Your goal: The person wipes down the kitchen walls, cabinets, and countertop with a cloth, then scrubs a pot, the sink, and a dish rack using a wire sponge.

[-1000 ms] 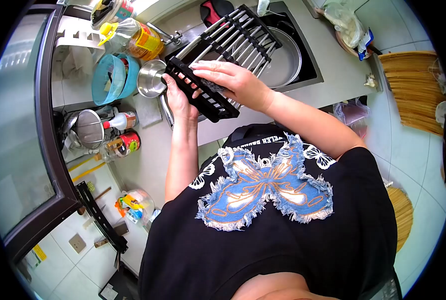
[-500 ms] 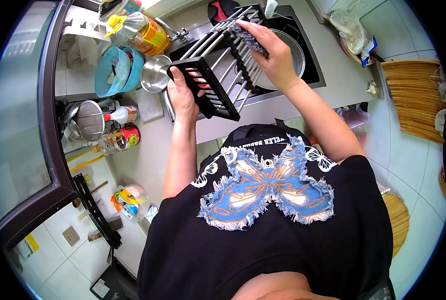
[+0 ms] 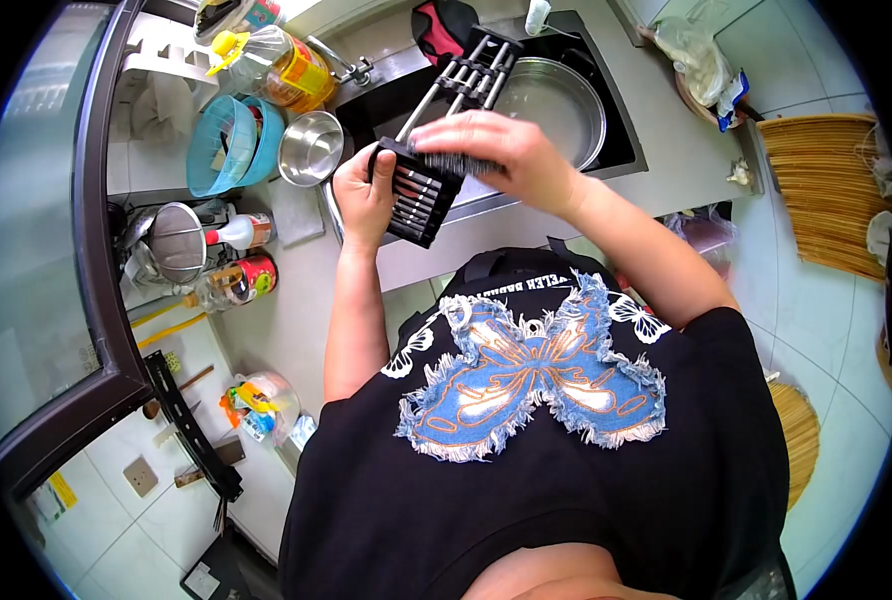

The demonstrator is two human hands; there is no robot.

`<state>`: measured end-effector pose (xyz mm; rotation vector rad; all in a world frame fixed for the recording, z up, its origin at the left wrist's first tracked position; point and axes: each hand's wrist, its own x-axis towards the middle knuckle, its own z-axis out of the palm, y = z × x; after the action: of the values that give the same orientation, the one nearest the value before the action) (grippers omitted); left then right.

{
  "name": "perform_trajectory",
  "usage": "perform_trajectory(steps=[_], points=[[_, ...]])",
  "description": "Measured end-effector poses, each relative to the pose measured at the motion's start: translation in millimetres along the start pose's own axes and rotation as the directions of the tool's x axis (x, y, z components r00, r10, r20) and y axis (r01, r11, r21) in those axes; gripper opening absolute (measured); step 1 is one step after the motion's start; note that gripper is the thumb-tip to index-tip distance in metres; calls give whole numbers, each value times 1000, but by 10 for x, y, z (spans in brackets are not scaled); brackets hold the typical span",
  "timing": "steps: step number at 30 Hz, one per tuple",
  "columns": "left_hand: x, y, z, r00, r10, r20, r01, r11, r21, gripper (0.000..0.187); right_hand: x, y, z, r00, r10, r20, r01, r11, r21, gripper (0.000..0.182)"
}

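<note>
My left hand (image 3: 366, 200) is closed round the black slotted end piece of a rack with metal rods (image 3: 484, 75), held tilted over the sink (image 3: 376, 105). Its far end points up and away, toward the back of the sink. My right hand (image 3: 516, 155) presses a dark grey scrubbing cloth (image 3: 461, 163) against the rods near that end piece. The fingers lie over the cloth and hide part of it. A large round metal pan (image 3: 566, 110) sits in the sink beyond my right hand.
To the left stand a steel bowl (image 3: 311, 148), blue plastic baskets (image 3: 221, 145), an oil bottle (image 3: 301, 70) and a strainer (image 3: 179, 242). A faucet (image 3: 351, 72) reaches over the sink. A black and red pouch (image 3: 444, 30) lies behind it, and a bagged bowl (image 3: 701, 70) stands at right.
The rack has turned, so its end piece faces more toward me and the rods look bunched closer. My right hand moved down and left with the cloth, from the rack's far part to its near end.
</note>
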<state>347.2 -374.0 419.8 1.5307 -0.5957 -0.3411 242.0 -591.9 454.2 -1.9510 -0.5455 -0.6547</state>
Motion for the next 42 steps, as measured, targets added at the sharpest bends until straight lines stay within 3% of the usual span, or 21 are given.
perform_trajectory(steps=[1,2,5,7,9,11,13,15,16,19,21,23,25,27,28,31,33,35,37,39,42], points=[[-2,25,-41,997,65,47,-70,992,104,48,-26,-29,2,999,26,22,-27,997,67,57],[-16,51,-64,988,123,98,-141,969,204,48,-55,97,-40,999,2,52,-1,1000,-21,56],[-91,119,40,995,70,77,-84,978,193,46,-187,661,-181,1000,-12,-11,8,961,-277,49],[-66,33,52,998,45,46,-52,981,188,44,-172,496,-79,999,40,-34,-48,955,-294,48],[-76,-6,50,999,38,19,-40,988,152,43,-161,103,108,996,44,-76,-50,996,-74,56],[-73,58,75,995,100,21,-102,978,184,41,-177,-99,135,995,90,-48,-92,995,-42,57],[-111,73,82,988,150,23,-152,964,220,38,-259,334,5,998,-8,-57,-1,987,-160,51],[-109,69,132,993,110,30,-114,965,238,33,-308,578,-137,991,90,-95,-119,925,-361,49],[-103,56,150,992,122,11,-121,964,238,29,-336,559,-120,989,115,-94,-141,923,-359,51],[-107,4,35,986,160,47,-166,913,373,29,-276,80,12,987,157,-18,-158,987,-39,52],[-119,34,61,984,170,55,-178,912,370,29,-293,100,56,986,165,0,-165,986,14,53],[-144,66,99,978,197,69,-208,906,367,28,-359,469,-67,998,40,-39,-48,971,-233,53],[-123,72,104,974,213,77,-226,898,377,28,-373,546,-301,957,201,-208,-275,856,-438,47],[-126,149,101,985,170,40,-174,922,346,28,-260,502,-269,871,190,-453,-362,872,-329,39],[-114,161,109,975,215,48,-217,895,390,28,-190,414,-180,868,194,-457,-354,887,-296,41],[-78,150,148,969,210,130,-244,891,383,28,-157,147,229,938,260,-230,-313,920,-237,51],[-105,176,192,953,283,105,-301,863,406,28,-118,-84,276,976,178,-128,-190,978,-85,53],[-169,115,104,954,275,117,-299,857,421,29,-170,186,196,995,-23,-96,-5,960,-279,53],[-241,89,70,968,224,111,-250,880,403,34,-264,561,-38,990,58,-132,-105,914,-391,48],[-266,109,64,952,304,19,-285,867,410,38,-230,578,-289,923,139,-359,-274,892,-360,44],[-318,-67,-170,950,312,-31,-260,840,477,42,-267,685,-473,822,392,-413,-504,838,-209,37]])
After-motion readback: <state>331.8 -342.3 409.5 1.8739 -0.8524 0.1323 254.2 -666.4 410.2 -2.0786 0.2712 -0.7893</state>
